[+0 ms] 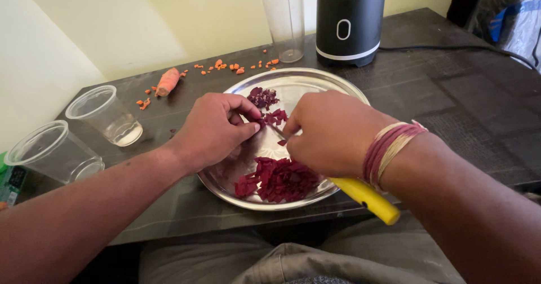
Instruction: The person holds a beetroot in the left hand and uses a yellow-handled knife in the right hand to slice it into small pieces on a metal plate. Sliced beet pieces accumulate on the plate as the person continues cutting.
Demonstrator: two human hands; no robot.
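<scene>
Two hands are counted, the left hand (pixel 213 129) and the right hand (pixel 329 133). One steel plate (pixel 315 84), one yellow-handled knife (pixel 366 199) and one blender base (pixel 349 21) are seen. Two plastic cups (pixel 107 115) (pixel 53 151) are counted at the table's left edge, one tall clear jar (pixel 284 19) and one carrot piece (pixel 167 82) near its back edge.

This looks like a home, with a plain table serving as a spot to prepare food. A dark wooden table (pixel 451 103) stands in a corner against pale yellow painted walls (pixel 141 19). On it sit a steel plate (pixel 315 81) of chopped red vegetable pieces (pixel 282 179), a carrot stub (pixel 168 81) with orange scraps (pixel 236 67) around it, two clear plastic cups (pixel 107 115), and a black blender base (pixel 349 21) with its cord trailing off beside a clear jar (pixel 284 19). The person sits at the table, lap showing below its edge.
</scene>
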